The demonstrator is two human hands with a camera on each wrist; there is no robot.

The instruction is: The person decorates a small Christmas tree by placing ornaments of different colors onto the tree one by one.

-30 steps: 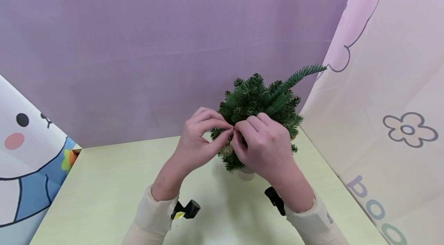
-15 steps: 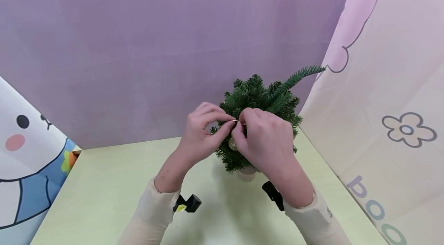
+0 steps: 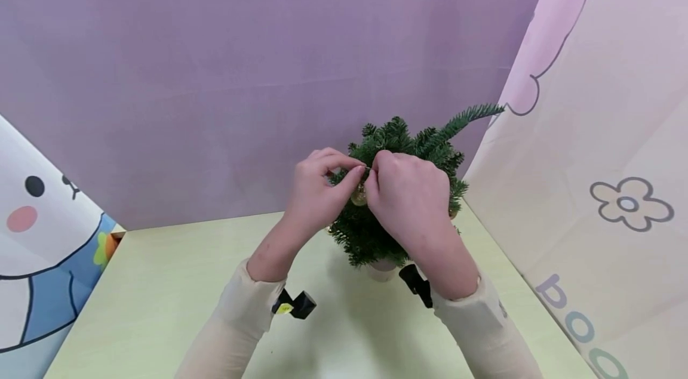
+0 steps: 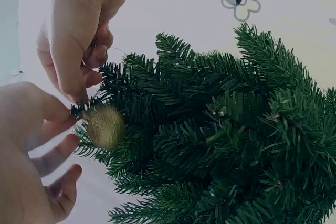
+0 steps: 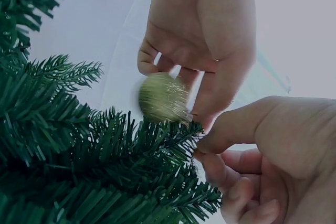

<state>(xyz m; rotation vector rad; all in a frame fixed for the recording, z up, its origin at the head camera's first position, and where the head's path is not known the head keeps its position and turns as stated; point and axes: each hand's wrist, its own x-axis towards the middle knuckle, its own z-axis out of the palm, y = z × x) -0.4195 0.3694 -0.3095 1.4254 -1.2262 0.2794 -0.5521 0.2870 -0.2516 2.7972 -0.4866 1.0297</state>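
Observation:
A small green artificial Christmas tree [image 3: 398,140] stands on the table in a pale pot [image 3: 381,270]. A glittery gold ball ornament [image 5: 164,97] hangs by a thin string at a branch tip, blurred in both wrist views. My left hand [image 3: 321,194] pinches the string between thumb and index fingertip, the other fingers loosely bent. Close beside it, my right hand [image 3: 411,197] pinches at the same string, fingertips right at the branch tip [image 5: 191,132]. A fine loop of thread [image 4: 118,51] shows near the right hand's fingers in the left wrist view.
Other gold ornaments show at the tree's right side [image 3: 454,210] and left edge. One long branch [image 3: 470,116] sticks out to the upper right. Behind the light table [image 3: 188,283] hangs a purple cloth [image 3: 242,80]; printed panels flank it. Black wrist cameras [image 3: 302,305] sit under the sleeves.
Both hands have moved upward along the front of the tree, with the gold ball ornament rising below their fingertips. My right hand has turned slightly, its back now covering more of the branches.

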